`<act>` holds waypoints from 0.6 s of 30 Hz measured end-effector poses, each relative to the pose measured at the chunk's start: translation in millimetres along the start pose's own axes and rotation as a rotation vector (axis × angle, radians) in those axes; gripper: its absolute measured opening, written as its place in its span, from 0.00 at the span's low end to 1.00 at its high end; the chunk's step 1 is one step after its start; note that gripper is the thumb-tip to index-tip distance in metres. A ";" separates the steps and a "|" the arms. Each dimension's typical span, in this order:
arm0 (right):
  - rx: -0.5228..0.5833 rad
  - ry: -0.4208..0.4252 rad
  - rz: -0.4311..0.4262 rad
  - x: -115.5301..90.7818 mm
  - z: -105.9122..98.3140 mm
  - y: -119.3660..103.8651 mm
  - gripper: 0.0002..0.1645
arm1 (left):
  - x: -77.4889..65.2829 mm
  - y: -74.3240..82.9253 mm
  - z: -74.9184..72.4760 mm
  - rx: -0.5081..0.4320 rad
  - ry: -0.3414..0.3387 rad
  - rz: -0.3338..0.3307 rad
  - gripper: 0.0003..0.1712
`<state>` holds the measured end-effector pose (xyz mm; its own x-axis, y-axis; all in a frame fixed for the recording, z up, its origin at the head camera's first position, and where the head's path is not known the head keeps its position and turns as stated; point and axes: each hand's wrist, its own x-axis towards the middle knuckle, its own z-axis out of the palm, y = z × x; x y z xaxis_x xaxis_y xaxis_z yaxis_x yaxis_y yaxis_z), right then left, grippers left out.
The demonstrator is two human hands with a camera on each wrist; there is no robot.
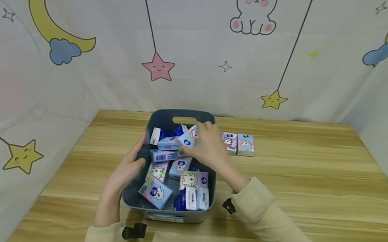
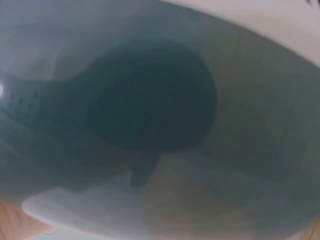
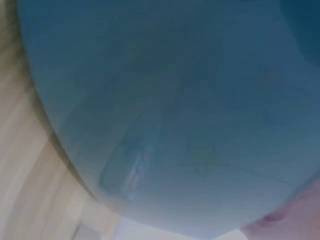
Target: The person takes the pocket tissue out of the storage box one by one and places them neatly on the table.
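In the head view, a blue-grey plastic basket (image 1: 135, 201) stands on the table, holding several small tissue packs in blue, white and purple wrappers. My right hand (image 1: 206, 145) reaches in over its right side and pinches a light-blue tissue pack (image 1: 188, 137) with a cartoon print, tilted above the others. At the left rim is my left hand (image 1: 128, 171), its fingers straight along the basket's side and its thumb by the edge. The left wrist view is filled by the basket's glossy wall (image 2: 260, 115); the right wrist view likewise shows the basket wall (image 3: 165, 100) close up.
Two tissue packs, one purple-white (image 1: 230, 142) and one light blue (image 1: 245, 144), lie side by side on the wooden table (image 1: 312, 179), right of the basket. A white curtain (image 1: 197, 24) with printed stars, moons and a rabbit surrounds the table at the back and sides.
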<state>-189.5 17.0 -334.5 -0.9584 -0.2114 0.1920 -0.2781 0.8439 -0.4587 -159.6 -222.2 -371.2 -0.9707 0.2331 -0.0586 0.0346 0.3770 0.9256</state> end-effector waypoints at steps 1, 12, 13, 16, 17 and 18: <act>0.001 0.012 -0.007 -0.5 -1.6 1.1 0.54 | -0.1 -0.1 0.0 -0.002 -0.001 0.000 0.44; 0.023 0.077 -0.081 -6.2 -22.5 13.7 0.53 | 1.3 -0.5 -1.3 -0.018 -0.013 0.013 0.44; 0.029 0.086 -0.091 -6.9 -24.3 15.1 0.53 | 1.4 -0.5 -1.3 -0.018 -0.014 0.015 0.44; 0.044 0.104 -0.109 -9.2 -28.9 19.9 0.53 | 1.6 -0.5 -0.8 -0.016 -0.015 0.017 0.44; 0.045 0.108 -0.113 -9.7 -30.2 21.7 0.53 | 1.6 -0.6 -0.7 -0.015 -0.015 0.016 0.44; 0.044 0.112 -0.121 -10.1 -31.5 23.6 0.53 | 1.6 -0.5 -0.5 -0.014 -0.014 0.016 0.44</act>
<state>-184.3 54.6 -319.9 -0.9050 -0.2519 0.3428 -0.3962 0.7927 -0.4633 -161.3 -222.5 -371.6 -0.9665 0.2518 -0.0489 0.0467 0.3602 0.9317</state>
